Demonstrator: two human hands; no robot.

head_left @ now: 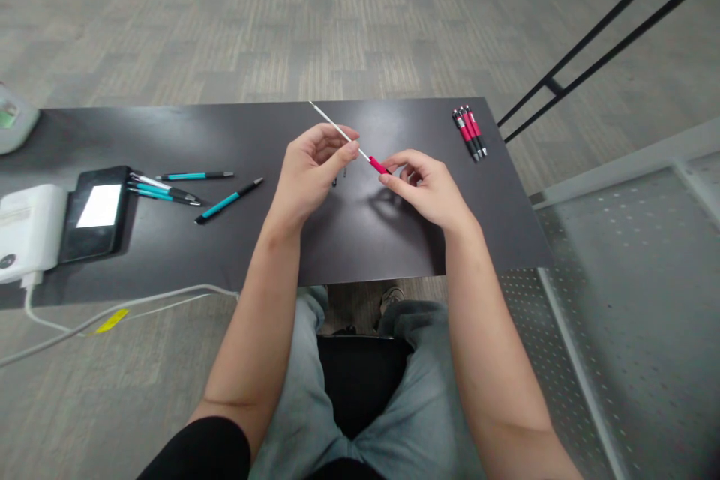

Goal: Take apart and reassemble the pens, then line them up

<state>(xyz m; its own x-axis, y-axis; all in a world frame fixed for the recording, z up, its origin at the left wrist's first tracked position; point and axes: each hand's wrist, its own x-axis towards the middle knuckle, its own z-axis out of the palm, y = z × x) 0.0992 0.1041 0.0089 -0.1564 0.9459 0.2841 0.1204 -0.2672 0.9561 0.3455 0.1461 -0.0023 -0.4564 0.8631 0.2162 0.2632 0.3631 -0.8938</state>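
Note:
Above the dark table, my left hand [319, 163] pinches a thin white pen refill [331, 122] between thumb and fingers. The refill slants down to the right, its lower end at the mouth of a red pen barrel [379, 165]. The barrel's other end is pinched in my right hand [423, 184]. How deep the refill sits in the barrel I cannot tell. Small pen parts [335, 181] lie on the table below my left hand, partly hidden by it. To the right, several red and black pens [469, 133] lie side by side.
Several blue and black pens [228, 200] lie on the left, some against a black device with a bright screen [95, 214]. Beside it stands a white box [31, 229] with a cable [163, 294] running along the table's front edge. A white object [16, 120] is at the far left.

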